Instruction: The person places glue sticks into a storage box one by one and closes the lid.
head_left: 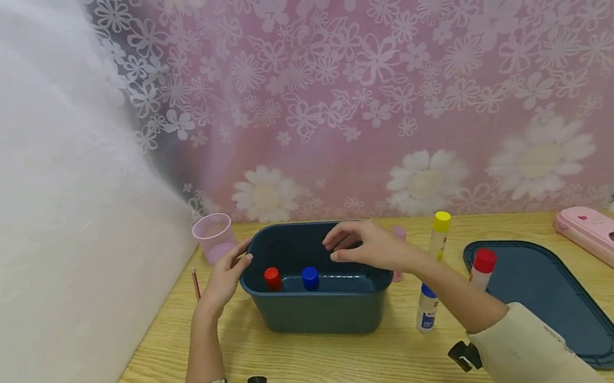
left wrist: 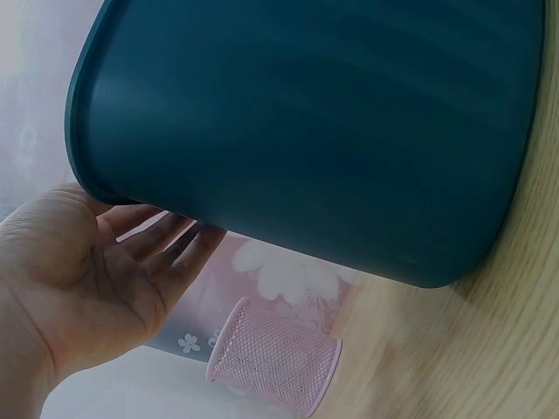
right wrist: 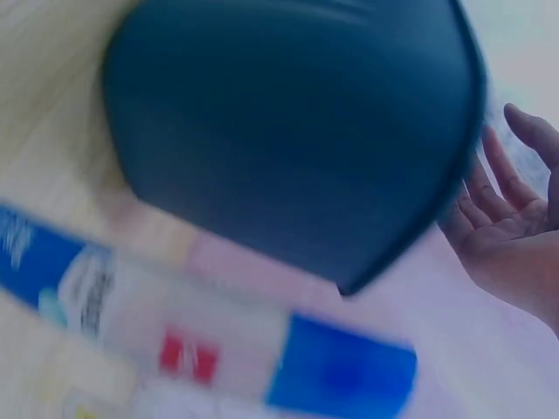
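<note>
Head view: bin (head_left: 321,314) touches left hand (head_left: 224,282), sits below right hand (head_left: 369,246).

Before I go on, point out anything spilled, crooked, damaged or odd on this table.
Nothing stands out. The dark bin stands upright, with a red cap and a blue cap showing inside; the pink cup stands upright; the dark lid lies flat on the table. No spill or damage shows.

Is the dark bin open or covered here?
Open: the head view looks into the bin, where a red cap and a blue cap show inside, with no lid over it.
</note>
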